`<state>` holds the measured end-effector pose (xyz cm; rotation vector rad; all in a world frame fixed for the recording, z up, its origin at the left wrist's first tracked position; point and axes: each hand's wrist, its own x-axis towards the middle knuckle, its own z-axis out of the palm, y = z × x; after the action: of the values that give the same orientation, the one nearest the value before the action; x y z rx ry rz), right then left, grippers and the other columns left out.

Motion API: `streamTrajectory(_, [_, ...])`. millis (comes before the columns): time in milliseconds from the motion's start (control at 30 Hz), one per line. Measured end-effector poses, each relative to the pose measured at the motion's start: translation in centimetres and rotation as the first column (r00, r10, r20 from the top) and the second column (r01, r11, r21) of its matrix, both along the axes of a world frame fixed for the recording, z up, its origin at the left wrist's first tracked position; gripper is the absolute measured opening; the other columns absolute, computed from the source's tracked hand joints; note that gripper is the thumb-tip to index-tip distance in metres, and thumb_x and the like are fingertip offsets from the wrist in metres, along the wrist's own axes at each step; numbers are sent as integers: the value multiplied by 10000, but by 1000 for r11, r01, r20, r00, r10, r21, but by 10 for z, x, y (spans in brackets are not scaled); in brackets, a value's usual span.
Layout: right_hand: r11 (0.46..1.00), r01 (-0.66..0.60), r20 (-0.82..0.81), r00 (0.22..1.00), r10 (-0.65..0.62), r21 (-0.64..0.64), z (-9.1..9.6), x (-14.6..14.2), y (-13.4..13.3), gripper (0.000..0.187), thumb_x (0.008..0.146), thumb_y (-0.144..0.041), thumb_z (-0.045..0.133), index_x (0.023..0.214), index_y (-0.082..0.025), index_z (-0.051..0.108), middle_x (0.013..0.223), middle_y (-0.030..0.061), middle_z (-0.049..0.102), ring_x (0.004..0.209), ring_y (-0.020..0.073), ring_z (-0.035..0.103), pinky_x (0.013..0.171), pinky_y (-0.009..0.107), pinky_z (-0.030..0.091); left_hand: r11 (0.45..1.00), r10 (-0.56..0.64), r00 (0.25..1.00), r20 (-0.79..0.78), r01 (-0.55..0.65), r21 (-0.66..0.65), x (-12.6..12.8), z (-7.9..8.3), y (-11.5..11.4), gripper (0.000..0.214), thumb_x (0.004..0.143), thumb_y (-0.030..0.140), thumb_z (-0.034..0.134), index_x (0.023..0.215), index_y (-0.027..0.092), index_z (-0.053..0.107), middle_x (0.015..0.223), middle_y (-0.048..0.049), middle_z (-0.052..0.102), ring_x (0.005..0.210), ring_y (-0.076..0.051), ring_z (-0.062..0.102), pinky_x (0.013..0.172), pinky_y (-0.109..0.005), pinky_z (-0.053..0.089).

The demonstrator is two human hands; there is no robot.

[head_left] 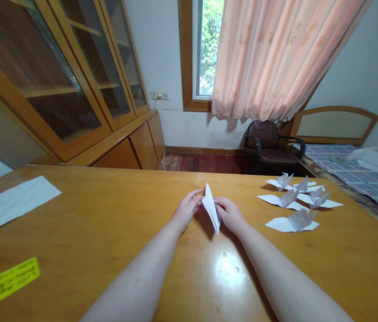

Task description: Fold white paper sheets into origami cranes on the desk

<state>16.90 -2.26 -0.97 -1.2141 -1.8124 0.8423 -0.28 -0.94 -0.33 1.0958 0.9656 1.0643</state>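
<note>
Between my two hands is a piece of folded white paper [211,209], narrow and diamond-shaped, held over the middle of the table. My left hand [189,208] is at its left side, with its fingers bent toward the paper's edge. On the other side my right hand [229,213] grips the lower right part, its fingertips partly hidden behind the paper. Several folded paper cranes [292,221] with spread wings stand together to the right of my hands.
The wooden table [108,241] reaches across the view. White paper [14,203] lies at its left, above a yellow label [6,284] with writing. Beyond the far edge are a glass-door cabinet [122,154], a dark armchair [266,138] and a bed [343,163].
</note>
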Motion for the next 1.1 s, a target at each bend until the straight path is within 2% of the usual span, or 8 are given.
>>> streamTrajectory(100, [999, -33, -99, 995, 30, -28, 3, 0, -3, 285, 851, -242, 393, 920, -198, 666, 958, 54, 669, 924, 187, 586, 869, 326, 426, 999, -11, 1000, -2, 11, 53, 1, -2, 1, 375, 723, 258, 616, 1073, 136, 563, 1013, -102, 658, 909, -172, 618, 815, -296, 481])
streamTrajectory(233, [995, -80, -153, 986, 71, -54, 5, -1, -7, 352, 882, -362, 370, 895, -173, 666, 921, 56, 674, 888, 196, 596, 821, 312, 442, 986, -73, 988, -136, 92, 142, 1, -5, 0, 348, 660, 156, 657, 1004, 131, 614, 994, -97, 664, 853, -166, 624, 821, -315, 482])
streamTrajectory(367, [993, -87, -136, 988, 75, -85, 4, -3, -8, 342, 866, -393, 408, 831, -160, 656, 798, 41, 667, 755, 183, 593, 708, 281, 454, 966, -147, 961, -236, 191, 176, -1, -2, -5, 279, 712, 181, 615, 986, 145, 652, 943, -78, 684, 859, -179, 626, 843, -344, 479])
streamTrajectory(500, [991, -125, -125, 985, 118, -53, 3, -5, -8, 332, 868, -388, 405, 802, -170, 646, 785, 28, 659, 751, 174, 580, 711, 269, 440, 959, -111, 953, -283, 177, 222, -1, 1, -6, 214, 749, 178, 573, 932, 169, 684, 1010, -71, 672, 968, -194, 599, 926, -364, 434])
streamTrajectory(700, [991, -84, -41, 996, 80, -101, -1, -5, -6, 322, 844, -374, 438, 674, -161, 608, 638, 8, 596, 621, 148, 528, 564, 229, 393, 976, -118, 987, -112, 136, 168, 1, -5, -4, 556, 686, 103, 629, 1218, 213, 508, 1246, -95, 546, 1121, -209, 526, 974, -376, 408])
streamTrajectory(833, [991, -85, 18, 996, 87, -107, 3, -4, -7, 317, 858, -378, 418, 746, -164, 624, 711, 26, 623, 677, 160, 551, 619, 251, 410, 983, -164, 986, -21, 165, 81, 2, -7, -5, 756, 692, 98, 614, 1361, 247, 295, 1366, -141, 398, 1027, -193, 586, 876, -337, 473])
streamTrajectory(967, [998, -8, -63, 998, 4, -68, 6, -5, -8, 209, 793, -366, 535, 821, -173, 609, 802, 36, 637, 737, 165, 566, 688, 271, 436, 990, -114, 993, -28, 116, 80, 0, -5, -3, 829, 677, 119, 633, 1383, 203, 207, 1172, -138, 560, 884, -163, 631, 784, -298, 496])
streamTrajectory(1100, [996, -23, -206, 979, 4, -89, 3, -6, -8, 209, 727, -368, 612, 803, -173, 622, 790, 36, 646, 734, 169, 578, 707, 289, 451, 994, -79, 995, -67, 83, 64, -1, -1, -2, 775, 674, 174, 660, 1342, 165, 268, 968, -91, 656, 854, -189, 641, 779, -329, 494])
